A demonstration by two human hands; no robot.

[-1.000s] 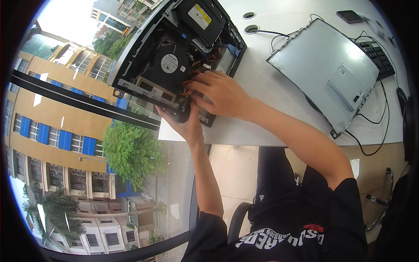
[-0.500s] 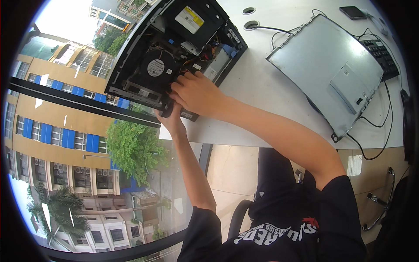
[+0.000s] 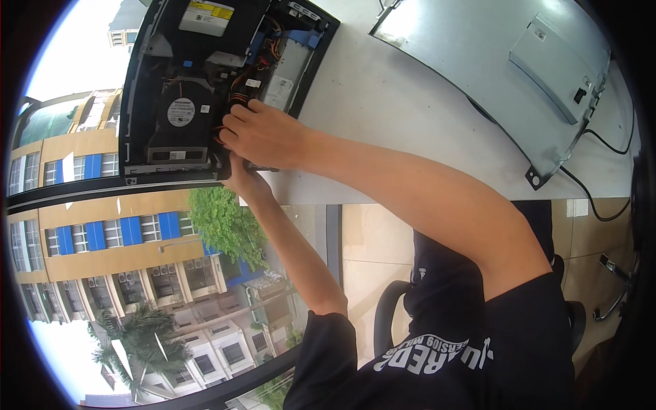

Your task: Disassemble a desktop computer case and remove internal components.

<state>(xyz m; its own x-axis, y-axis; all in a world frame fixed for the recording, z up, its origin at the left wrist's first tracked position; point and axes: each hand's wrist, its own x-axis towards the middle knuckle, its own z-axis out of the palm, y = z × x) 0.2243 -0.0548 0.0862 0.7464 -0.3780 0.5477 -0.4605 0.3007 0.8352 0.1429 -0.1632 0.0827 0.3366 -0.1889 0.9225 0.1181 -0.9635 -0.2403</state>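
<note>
An open black desktop computer case (image 3: 128, 102) lies at the upper left, its insides bared. In it I see a round black fan (image 3: 184, 109) with a pale label, a drive (image 3: 205, 17) with a white and yellow label, and a silver power supply (image 3: 290, 72). My right hand (image 3: 263, 135) reaches in with curled fingers, closed on a thin reddish cable at the fingertips, near bundled orange and black wires (image 3: 239, 96). Below it, my left hand (image 3: 244, 181) is at the case's near edge. Its fingers are mostly hidden by the case and my right hand.
A large silver metal side panel (image 3: 471, 55) lies on the white table (image 3: 383, 137) to the right, with black cables (image 3: 594, 205) beside it. A window with a dark frame (image 3: 68, 195) borders the left side. A chair (image 3: 389, 314) is beneath me.
My view has shifted, so the case sits farther left and higher, and the side panel looks nearer. Both hands stay at the same corner of the case, with little visible finger movement.
</note>
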